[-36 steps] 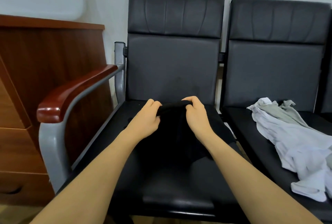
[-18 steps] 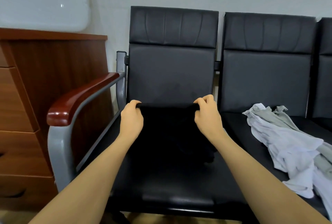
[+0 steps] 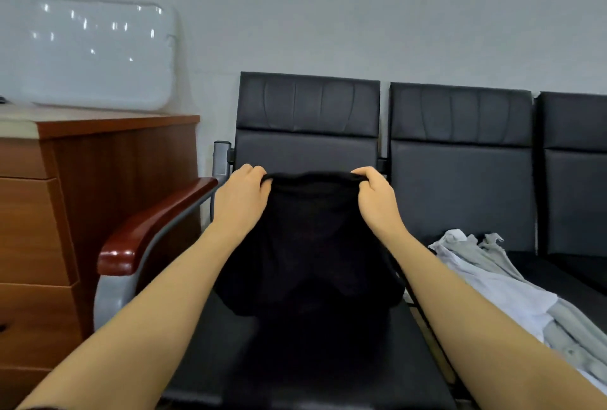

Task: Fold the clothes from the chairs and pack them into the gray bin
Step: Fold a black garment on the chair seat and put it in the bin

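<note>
Fingers of the left hand (image 3: 241, 201) and right hand (image 3: 377, 201) are curling tight around the top edge of the crumpled black cloth garment (image 3: 308, 245), now lifting it higher off the black padded chair seat (image 3: 210, 344) than a moment ago. Shaking out for folding is likely starting; the pale gray clothes heap (image 3: 502, 281) is waiting on the next seat, and no gray bin is showing.

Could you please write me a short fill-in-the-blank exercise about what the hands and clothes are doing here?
1. The left hand and right hand hold up a garment coloured ____.
2. The pale clothes lie on the chair seat to the person's ____.
3. The armrest has a top made of ____.

Missing words: black; right; wood
</note>
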Demonstrator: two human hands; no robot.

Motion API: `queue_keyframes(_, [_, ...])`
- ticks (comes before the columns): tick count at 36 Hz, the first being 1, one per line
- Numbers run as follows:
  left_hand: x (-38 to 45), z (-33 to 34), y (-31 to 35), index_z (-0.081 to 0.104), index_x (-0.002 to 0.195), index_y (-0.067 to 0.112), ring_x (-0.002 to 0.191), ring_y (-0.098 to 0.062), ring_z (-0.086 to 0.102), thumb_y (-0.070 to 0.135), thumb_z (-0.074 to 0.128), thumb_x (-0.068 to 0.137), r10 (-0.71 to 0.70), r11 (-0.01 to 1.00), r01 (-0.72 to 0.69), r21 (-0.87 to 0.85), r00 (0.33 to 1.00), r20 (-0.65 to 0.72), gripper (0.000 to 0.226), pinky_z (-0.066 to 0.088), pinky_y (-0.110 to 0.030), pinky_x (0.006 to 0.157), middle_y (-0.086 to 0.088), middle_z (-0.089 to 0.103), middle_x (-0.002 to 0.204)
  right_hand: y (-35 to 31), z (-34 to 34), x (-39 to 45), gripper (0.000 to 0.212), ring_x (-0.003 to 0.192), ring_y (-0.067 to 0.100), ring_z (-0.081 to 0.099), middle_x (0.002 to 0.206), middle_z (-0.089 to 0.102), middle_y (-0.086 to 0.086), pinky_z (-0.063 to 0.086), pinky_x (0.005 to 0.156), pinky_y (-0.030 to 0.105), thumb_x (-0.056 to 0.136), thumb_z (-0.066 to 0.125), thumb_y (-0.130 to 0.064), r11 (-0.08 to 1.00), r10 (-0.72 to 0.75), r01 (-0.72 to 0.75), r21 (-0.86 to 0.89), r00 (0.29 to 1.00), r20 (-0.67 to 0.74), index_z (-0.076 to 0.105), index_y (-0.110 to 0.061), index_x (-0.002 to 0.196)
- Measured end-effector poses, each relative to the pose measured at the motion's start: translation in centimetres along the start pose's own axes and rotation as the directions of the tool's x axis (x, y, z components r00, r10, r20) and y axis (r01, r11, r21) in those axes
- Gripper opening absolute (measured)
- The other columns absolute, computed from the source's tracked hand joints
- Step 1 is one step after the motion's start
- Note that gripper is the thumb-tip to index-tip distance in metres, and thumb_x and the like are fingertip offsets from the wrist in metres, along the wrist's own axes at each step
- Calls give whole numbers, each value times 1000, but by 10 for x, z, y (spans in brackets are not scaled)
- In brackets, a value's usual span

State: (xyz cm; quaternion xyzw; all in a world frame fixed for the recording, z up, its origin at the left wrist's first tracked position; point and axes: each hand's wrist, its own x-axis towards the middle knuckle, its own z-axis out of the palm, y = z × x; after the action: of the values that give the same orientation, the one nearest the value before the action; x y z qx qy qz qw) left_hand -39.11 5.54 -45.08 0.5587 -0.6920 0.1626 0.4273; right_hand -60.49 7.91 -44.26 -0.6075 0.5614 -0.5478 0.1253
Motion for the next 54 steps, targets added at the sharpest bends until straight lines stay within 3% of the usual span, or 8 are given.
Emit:
queue_keyframes(6, [41,-29,14,59,105,10,96,-23,54,33,44,99,107,994,-105,-39,992,58,28,42,-34,73,-4,56,101,-35,-12,20,33,117,21,35,117,37,-1,22,106,33,92,53,-31,986,-77,95,-140,989,130,53,-36,125])
queue_keyframes(11, [61,-44,28,61,108,15,97,-19,54,30,46,98,288,954,-272,-123,947,145,24,46,-40,84,-1,57,101,-57,-6,21,69,116,23,27,125,29,3,19,105,37,81,65,-52,911,-190,258,-321,955,227,31,-47,141])
queue_keyframes(20, [68,-42,24,59,102,14,88,-13,50,30,46,97,379,925,-360,-124,899,220,21,46,-34,79,2,54,95,-56,18,28,24,111,22,32,110,33,-3,16,91,29,89,60,-40,917,-234,254,-306,967,101,65,-26,107])
queue_keyframes(29, [45,-7,-8,50,104,6,88,-27,53,12,43,97,61,998,-68,15,959,277,11,46,-37,73,-10,56,100,-33,25,33,12,103,18,30,107,32,-5,16,93,28,89,60,-33,947,-162,162,-278,987,21,65,-23,94])
queue_keyframes(36, [31,18,-15,44,109,10,77,-30,58,16,32,101,-206,962,230,-145,964,166,15,48,-42,64,-11,60,93,-16,33,34,15,98,16,25,106,31,-4,14,89,28,90,58,-34,939,-105,87,-332,994,-38,65,-21,96])
queue_keyframes(40, [36,14,-11,45,105,9,74,-25,55,27,30,103,-79,995,83,-50,994,78,23,41,-36,59,-9,59,93,-10,34,37,18,108,22,31,110,33,-3,16,95,31,90,58,-34,934,-51,24,-357,996,-66,65,-21,101])
queue_keyframes(47, [37,-1,-19,39,119,13,91,-22,52,28,44,95,276,941,-321,108,912,304,29,45,-35,65,-2,46,113,4,36,43,23,113,27,32,118,37,3,19,101,38,89,55,-30,914,36,-76,-400,994,-105,67,-18,106])
queue_keyframes(54, [37,-3,-26,41,115,8,74,-19,38,-5,41,90,236,935,-297,193,929,287,29,31,-30,57,-8,44,108,13,39,39,24,111,28,32,118,38,4,20,100,38,89,53,-28,902,87,-117,-416,992,-90,66,-17,107])
